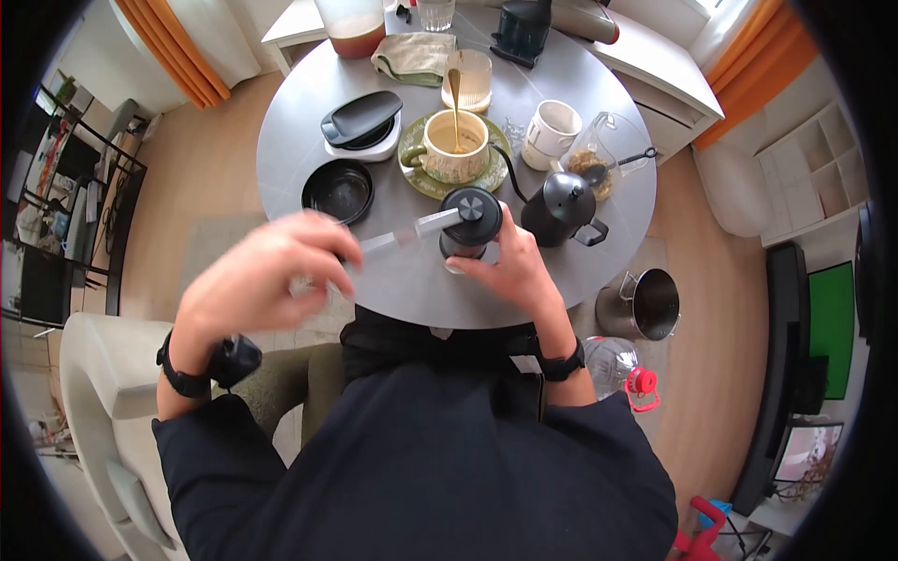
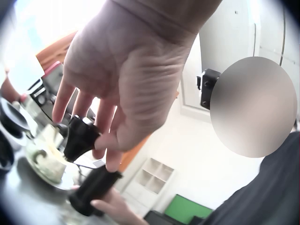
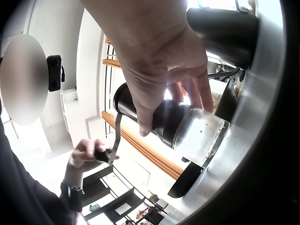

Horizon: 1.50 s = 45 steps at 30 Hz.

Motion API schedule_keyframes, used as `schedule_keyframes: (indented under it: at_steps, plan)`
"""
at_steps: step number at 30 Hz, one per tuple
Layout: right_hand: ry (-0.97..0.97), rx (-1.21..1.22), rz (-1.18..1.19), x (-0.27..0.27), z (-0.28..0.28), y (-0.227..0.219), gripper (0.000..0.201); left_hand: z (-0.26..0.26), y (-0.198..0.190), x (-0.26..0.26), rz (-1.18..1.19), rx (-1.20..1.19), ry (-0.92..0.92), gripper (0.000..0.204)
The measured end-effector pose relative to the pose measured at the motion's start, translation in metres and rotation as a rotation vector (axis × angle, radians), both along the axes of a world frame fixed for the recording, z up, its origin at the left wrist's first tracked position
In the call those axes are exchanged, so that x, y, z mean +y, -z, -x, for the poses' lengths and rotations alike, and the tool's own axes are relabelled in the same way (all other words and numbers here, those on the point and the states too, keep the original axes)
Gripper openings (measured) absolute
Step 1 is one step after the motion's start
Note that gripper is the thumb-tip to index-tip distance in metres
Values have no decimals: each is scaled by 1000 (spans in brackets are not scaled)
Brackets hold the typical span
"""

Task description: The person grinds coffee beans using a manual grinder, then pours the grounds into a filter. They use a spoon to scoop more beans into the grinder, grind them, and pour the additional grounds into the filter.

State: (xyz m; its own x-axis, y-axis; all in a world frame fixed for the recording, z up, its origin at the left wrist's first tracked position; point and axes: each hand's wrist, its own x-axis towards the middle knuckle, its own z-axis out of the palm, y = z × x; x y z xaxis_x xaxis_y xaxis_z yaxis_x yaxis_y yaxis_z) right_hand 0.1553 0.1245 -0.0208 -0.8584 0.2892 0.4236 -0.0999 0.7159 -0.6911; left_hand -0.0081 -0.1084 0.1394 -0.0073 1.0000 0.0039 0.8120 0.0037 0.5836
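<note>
A black hand grinder (image 1: 472, 217) stands upright near the table's front edge, its metal crank (image 1: 436, 222) reaching out to the left. My right hand (image 1: 516, 266) grips the grinder's body from the right; in the right wrist view, thumb and fingers wrap its dark body (image 3: 164, 117) above a clear lower jar (image 3: 199, 136). At the crank's outer end my left hand (image 1: 271, 276), blurred in the head view, pinches a black knob (image 2: 80, 137), seen between thumb and fingers in the left wrist view.
Behind the grinder, a patterned cup (image 1: 456, 159) with a gold spoon sits on a green plate (image 1: 412, 168). A black kettle (image 1: 559, 210) stands close right, a black bowl (image 1: 339, 192) to the left. On the floor at right are a metal pot (image 1: 639, 305) and a bottle (image 1: 613, 365).
</note>
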Motion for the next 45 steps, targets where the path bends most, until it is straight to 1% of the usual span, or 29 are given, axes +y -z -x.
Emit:
schedule_keyframes:
  at_steps: [3, 6, 7, 8, 10, 12, 13, 14, 16, 17, 18, 20, 21, 22, 24, 25, 26, 29, 30, 32, 33, 34, 36, 37, 39, 40, 42, 43, 45]
  plan:
    - [28, -3, -10, -1, 3, 4, 67, -6, 16, 2, -358, 537, -373, 28]
    - [30, -27, 30, -1, 3, 7, 67, -40, 37, 8, -479, 90, -510, 19]
    - [38, -48, 51, -2, 2, 6, 66, -51, 48, 11, -366, 1, -455, 23]
    - [46, -66, 71, -5, 0, 5, 65, -60, 63, 18, -253, -85, -398, 29]
    - [5, -94, 113, -1, 0, 3, 65, -72, 117, 54, -341, -277, -573, 50]
    - [-91, -110, 159, 5, 2, 7, 67, -68, 109, 75, -314, -366, -591, 67]
    - [-109, -216, 217, 3, 0, -6, 65, -64, 102, 85, -314, -402, -595, 76]
    - [-107, -129, 191, 0, 0, -9, 61, -60, 110, 96, -487, -484, -524, 74]
    - [-100, -149, 224, 1, -2, -12, 58, -51, 112, 104, -271, -512, -449, 66]
    - [-97, -152, 211, 1, -3, -14, 55, -50, 109, 106, -316, -499, -424, 56]
    - [-135, -237, 362, 2, -8, -20, 61, -49, 105, 106, -308, -502, -398, 50]
    - [-336, -145, 754, 2, -17, -14, 68, -46, 91, 104, -308, -873, -231, 46]
    - [-547, -176, 702, 7, -17, -15, 73, -47, 82, 104, -322, -1087, -132, 36]
    - [-695, -218, 805, 6, -13, -16, 72, -51, 73, 104, -392, -1227, -10, 31]
    - [-995, -306, 1008, -3, -4, -20, 70, -52, 64, 105, -377, -1357, 85, 30]
    - [-986, -268, 1005, -9, 1, -22, 62, -53, 57, 105, -383, -1332, 60, 31]
    - [-955, -244, 1031, -13, 3, -26, 59, -52, 49, 105, -403, -1238, 17, 27]
    - [-872, -137, 1073, -27, 7, -40, 50, -47, 42, 102, -411, -1240, -36, 20]
    - [-622, -181, 785, -33, 5, -47, 45, -47, 35, 100, -441, -1151, -88, 20]
    - [-404, -158, 675, -32, 11, -44, 39, -41, 39, 103, -579, -923, -171, 21]
    - [-315, -112, 662, -37, 14, -42, 46, -37, 37, 104, -560, -984, -176, 21]
    - [-212, -6, 652, -48, 15, -47, 69, -32, 36, 104, -540, -993, -232, 22]
    - [-244, 18, 631, -47, 16, -43, 78, -25, 32, 103, -559, -1012, -291, 23]
    - [-356, -13, 792, -43, 15, -45, 77, -19, 30, 102, -572, -947, -259, 22]
    - [-582, -84, 1122, -27, 7, -52, 76, -14, 25, 100, -538, -1094, -192, 22]
    - [-611, -128, 1060, -19, 6, -56, 79, -14, 25, 98, -516, -1171, -161, 22]
    - [-710, -88, 1070, -15, 13, -59, 77, -19, 24, 99, -475, -1287, -175, 24]
    - [-687, -96, 1079, -15, 15, -58, 79, -23, 22, 102, -485, -1283, -147, 24]
    - [-583, -205, 884, -21, 20, -65, 79, -24, 19, 104, -508, -1212, -122, 23]
